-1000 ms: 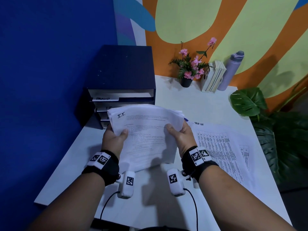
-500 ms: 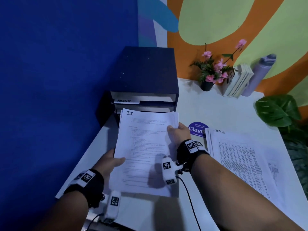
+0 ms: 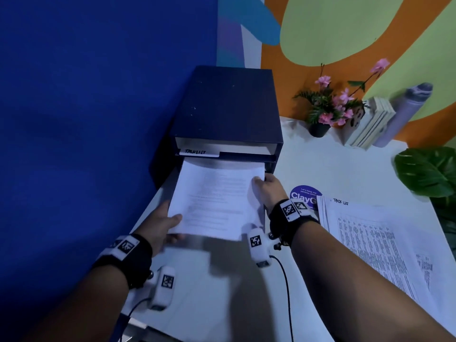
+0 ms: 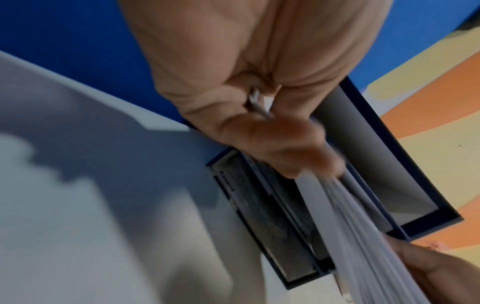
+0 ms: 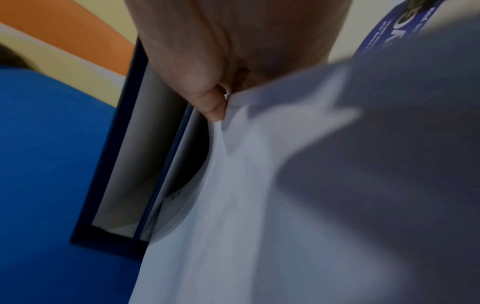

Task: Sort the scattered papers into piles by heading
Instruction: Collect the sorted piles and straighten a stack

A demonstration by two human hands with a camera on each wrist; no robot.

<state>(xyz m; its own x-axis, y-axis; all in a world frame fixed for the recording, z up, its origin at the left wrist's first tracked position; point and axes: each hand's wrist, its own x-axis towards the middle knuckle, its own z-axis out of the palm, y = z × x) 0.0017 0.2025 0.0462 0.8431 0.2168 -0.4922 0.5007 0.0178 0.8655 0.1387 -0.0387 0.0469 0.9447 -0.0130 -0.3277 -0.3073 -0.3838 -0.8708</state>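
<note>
The stack of papers (image 3: 217,201) lies with its long axis pointing straight away from the person and into the dark blue drawer organiser (image 3: 227,112), and that alignment is what the coming push depends on: the far short edge is already at the mouth of the second slot, just under the top tray that carries the "TASK LIST" label (image 3: 198,152). The left hand (image 3: 160,223) grips the near left corner of the stack, thumb on top and fingers beneath, so it sits behind the papers and is, in my judgement, the hand placed to drive them forward. The right hand (image 3: 267,191) pinches the right long edge farther up, close to the organiser's front, and looks better placed to steer than to push. Both hands are closed on the stack; the wrist views show the sheets fanned a little at the edges, so the leading edge could catch on the slot's lip. The stack hangs above the counter (image 3: 345,174), between the hands. A second pile headed "TASK LIST" (image 3: 370,238) lies flat on the counter to the right, well apart from the hands.
</note>
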